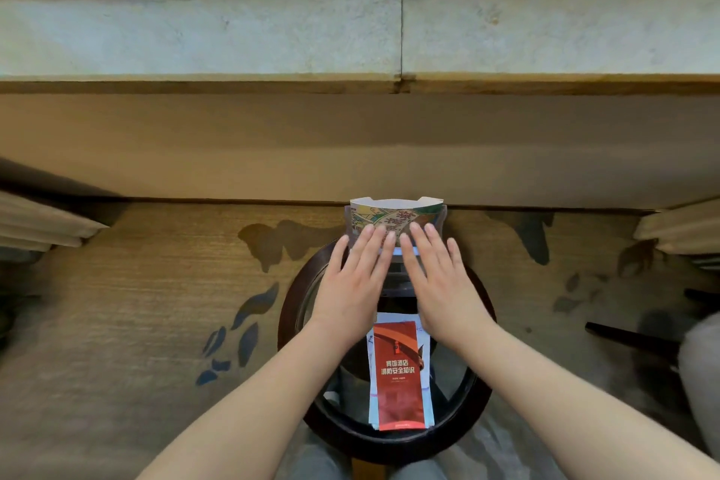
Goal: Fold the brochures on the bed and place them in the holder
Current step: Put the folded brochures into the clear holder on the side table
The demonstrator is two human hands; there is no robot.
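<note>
We're pretty sure this is a hotel room: the red brochure (399, 370) on the round glass-topped table (286, 327) has a Chinese hotel fire-safety title, the carpet (136, 284) has a leaf pattern, and curtains (43, 224) hang either side of a stone window ledge (233, 35).

Red brochure (399, 374), blue-leafed brown carpet (156, 284)

We note a round table (409, 446) with a dark rim and a glass top. A red brochure (397, 370) lies on pale sheets (428, 401) on its near half. A clear holder (442, 220) stands at the far edge, with a folded printed brochure (393, 216) upright inside it.
</note>
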